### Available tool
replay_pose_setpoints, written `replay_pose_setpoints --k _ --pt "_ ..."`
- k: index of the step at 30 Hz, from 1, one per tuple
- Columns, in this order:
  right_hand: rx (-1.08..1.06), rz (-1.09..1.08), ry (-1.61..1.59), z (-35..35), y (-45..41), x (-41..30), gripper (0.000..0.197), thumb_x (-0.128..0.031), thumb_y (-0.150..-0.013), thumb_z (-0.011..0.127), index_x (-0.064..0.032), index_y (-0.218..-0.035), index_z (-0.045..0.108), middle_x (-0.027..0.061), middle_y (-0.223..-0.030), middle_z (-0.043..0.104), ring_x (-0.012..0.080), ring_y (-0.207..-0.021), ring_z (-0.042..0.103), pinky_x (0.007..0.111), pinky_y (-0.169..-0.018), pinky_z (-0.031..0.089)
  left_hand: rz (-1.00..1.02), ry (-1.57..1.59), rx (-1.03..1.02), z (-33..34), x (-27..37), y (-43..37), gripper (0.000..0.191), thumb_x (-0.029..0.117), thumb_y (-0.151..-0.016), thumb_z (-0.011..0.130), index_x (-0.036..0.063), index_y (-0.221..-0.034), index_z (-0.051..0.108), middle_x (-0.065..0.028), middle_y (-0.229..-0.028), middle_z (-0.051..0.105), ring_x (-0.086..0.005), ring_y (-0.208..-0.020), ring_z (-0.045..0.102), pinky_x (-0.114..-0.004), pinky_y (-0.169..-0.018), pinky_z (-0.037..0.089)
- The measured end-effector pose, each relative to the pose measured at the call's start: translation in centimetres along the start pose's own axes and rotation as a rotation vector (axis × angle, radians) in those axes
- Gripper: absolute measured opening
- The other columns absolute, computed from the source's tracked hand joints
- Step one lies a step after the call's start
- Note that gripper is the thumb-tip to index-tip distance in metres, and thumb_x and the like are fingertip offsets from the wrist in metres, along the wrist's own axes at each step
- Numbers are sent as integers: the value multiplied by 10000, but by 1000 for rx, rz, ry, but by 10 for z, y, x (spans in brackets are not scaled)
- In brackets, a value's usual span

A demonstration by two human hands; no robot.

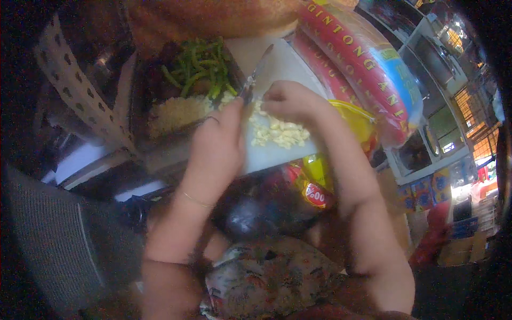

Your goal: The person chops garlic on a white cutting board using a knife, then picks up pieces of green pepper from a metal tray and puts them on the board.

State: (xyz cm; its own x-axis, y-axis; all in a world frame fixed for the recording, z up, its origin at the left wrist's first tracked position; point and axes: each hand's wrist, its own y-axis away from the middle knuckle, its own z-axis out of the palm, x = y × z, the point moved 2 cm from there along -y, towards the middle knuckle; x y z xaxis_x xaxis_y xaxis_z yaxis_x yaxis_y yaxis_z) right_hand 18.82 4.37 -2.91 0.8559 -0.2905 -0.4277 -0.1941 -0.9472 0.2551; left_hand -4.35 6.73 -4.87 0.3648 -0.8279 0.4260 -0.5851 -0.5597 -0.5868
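My left hand (218,134) is closed around the handle of a knife (258,70), whose blade points up and away from me. Under and beside it lies a white cutting board (276,156). Over the board, my right hand (292,100) has its fingers curled and pointing left, close to the knife handle; blur hides whether anything is pinched in them. A pile of pale pieces that look like peeled garlic cloves (286,132) sits on the board below that hand. To the left are long green chillies or beans (202,66) and a light-brown chopped heap (180,114).
Red plastic sacks (356,60) bearing writing lean at the upper right, near a yellow packet (354,120). A dark plastic bag (248,214) lies between my forearms. Shelving (434,152) stands right; a grey woven panel (48,232) is at lower left.
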Motion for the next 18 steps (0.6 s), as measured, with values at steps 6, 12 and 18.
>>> replay_pose_setpoints --k 6,12,18 --pt "546 -323 -85 23 8 24 412 -333 -753 782 -61 -1055 719 190 -1106 680 388 -1023 662 464 -905 522 49 11 -10 -2 15 -6 545 -8 -802 600 65 -1340 545 -235 -1008 675 -451 -878 642 -540 -794 534" --pt "566 -537 168 26 -1 33 263 -288 -784 722 -81 -941 686 156 -1021 670 371 -993 636 489 -869 500 1 -50 -173 6 21 -4 490 -16 -811 590 68 -1293 563 -234 -985 679 -457 -889 649 -545 -779 537" --pt "583 -603 157 30 0 30 238 -306 -816 682 -104 -939 710 115 -996 681 354 -979 642 496 -847 506 -73 -128 -288 8 25 -2 479 -1 -819 604 68 -1291 563 -247 -983 677 -462 -898 660 -553 -788 539"
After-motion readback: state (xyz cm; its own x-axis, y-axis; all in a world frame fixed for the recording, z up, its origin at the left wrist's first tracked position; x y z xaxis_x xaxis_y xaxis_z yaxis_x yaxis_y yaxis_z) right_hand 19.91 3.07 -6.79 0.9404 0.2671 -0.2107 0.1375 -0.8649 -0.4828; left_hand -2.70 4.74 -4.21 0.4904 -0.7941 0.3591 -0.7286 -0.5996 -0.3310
